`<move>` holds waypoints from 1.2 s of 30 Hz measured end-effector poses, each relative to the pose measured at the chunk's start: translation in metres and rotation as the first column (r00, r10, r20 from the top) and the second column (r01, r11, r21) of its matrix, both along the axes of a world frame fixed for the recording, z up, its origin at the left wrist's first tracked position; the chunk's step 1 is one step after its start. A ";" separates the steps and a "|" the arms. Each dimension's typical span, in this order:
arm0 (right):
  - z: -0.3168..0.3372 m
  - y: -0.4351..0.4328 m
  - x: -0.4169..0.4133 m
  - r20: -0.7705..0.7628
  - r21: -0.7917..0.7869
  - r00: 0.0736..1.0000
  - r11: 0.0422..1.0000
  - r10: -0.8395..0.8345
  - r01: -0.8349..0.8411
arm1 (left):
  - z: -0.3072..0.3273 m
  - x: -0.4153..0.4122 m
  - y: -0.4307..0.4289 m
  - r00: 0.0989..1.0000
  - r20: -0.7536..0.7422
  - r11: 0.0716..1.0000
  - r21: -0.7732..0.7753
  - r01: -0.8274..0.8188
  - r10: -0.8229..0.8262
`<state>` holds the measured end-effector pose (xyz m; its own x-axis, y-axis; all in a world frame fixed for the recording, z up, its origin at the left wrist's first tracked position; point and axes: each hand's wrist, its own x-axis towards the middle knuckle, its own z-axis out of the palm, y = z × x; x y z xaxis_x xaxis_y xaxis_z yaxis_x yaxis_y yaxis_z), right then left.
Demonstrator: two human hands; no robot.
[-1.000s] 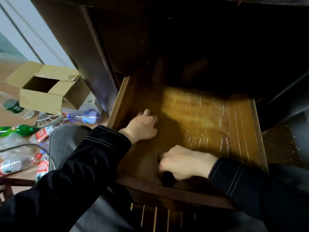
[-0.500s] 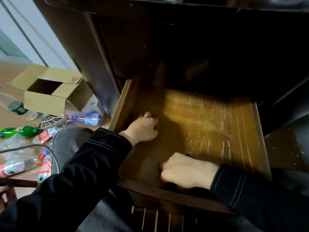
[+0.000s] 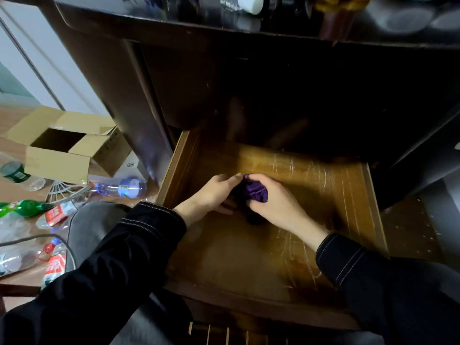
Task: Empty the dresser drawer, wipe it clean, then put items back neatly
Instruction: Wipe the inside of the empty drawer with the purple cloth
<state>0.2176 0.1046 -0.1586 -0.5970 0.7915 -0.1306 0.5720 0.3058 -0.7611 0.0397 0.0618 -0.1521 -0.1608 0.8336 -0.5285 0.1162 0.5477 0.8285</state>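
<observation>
My right-hand fingers (image 3: 264, 180) are curled tight round a bunched purple cloth (image 3: 256, 191), which shows between them and my thumb. The fingers of my left hand (image 3: 214, 195) lie straight and close together, their tips touching the near side of the cloth. My left thumb sits lower and apart from them, and I cannot tell whether it reaches the fabric. My right hand (image 3: 276, 205) comes in from the lower right, the left from the lower left, and they meet just left of the middle of the frame. A dark shape hangs under the cloth; whether that is more cloth or only shadow I cannot tell. Both wrists run back into black sleeves (image 3: 129, 245) with pale stitching. All this is over the bare wooden floor of the open drawer (image 3: 323, 200), which fills the centre of the frame and carries white scratches on its right half. Above it rises the dark dresser (image 3: 174, 70), with blurred bottles on its top edge. At the left of the frame an open cardboard box (image 3: 62, 155) stands on the floor. Below it lie a clear bottle with a purple label (image 3: 123, 188), a green bottle (image 3: 22, 207) and red-labelled bottles (image 3: 58, 211).
</observation>
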 end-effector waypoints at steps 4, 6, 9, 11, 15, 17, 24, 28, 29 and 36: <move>0.010 0.004 0.008 -0.294 -0.525 0.955 0.841 -0.032 -0.133 | -0.002 -0.003 -0.003 0.928 0.318 0.980 -0.102 -0.169 0.193; 0.017 0.009 0.011 -0.260 -0.574 0.965 0.800 0.025 -0.175 | -0.001 -0.004 -0.001 0.935 0.254 0.969 -0.056 -0.241 0.247; 0.023 0.027 0.022 -0.080 -0.332 0.995 0.940 0.061 -0.085 | -0.002 -0.008 -0.002 0.972 -0.165 0.961 0.246 -0.124 0.167; 0.027 0.042 0.038 0.030 -0.102 0.998 0.994 -0.046 0.049 | 0.000 -0.009 -0.005 0.888 -0.459 0.920 0.364 0.145 0.042; 0.032 0.057 0.075 0.102 0.234 0.966 0.950 -0.237 0.208 | -0.014 0.003 -0.009 0.367 -0.889 0.739 0.050 0.672 -0.273; 0.034 0.058 0.093 0.244 0.425 0.946 0.900 -0.212 0.092 | -0.030 0.011 -0.014 0.181 -0.914 0.647 -0.108 0.755 -0.363; 0.033 0.060 0.126 0.507 0.556 0.856 0.796 -0.098 -0.238 | -0.059 0.010 0.017 -0.113 -0.983 0.364 -0.158 0.918 -0.144; 0.033 0.064 0.124 0.367 0.576 0.913 0.814 -0.179 -0.072 | -0.056 0.013 0.056 -0.046 -0.977 0.581 -0.160 0.798 -0.207; 0.032 0.064 0.124 0.350 0.573 0.917 0.818 -0.191 -0.049 | -0.058 0.016 0.060 -0.010 -0.978 0.646 -0.146 0.749 -0.209; 0.032 0.062 0.122 0.342 0.587 0.913 0.809 -0.222 -0.024 | -0.065 0.042 0.035 0.039 -0.970 0.641 -0.129 0.756 -0.242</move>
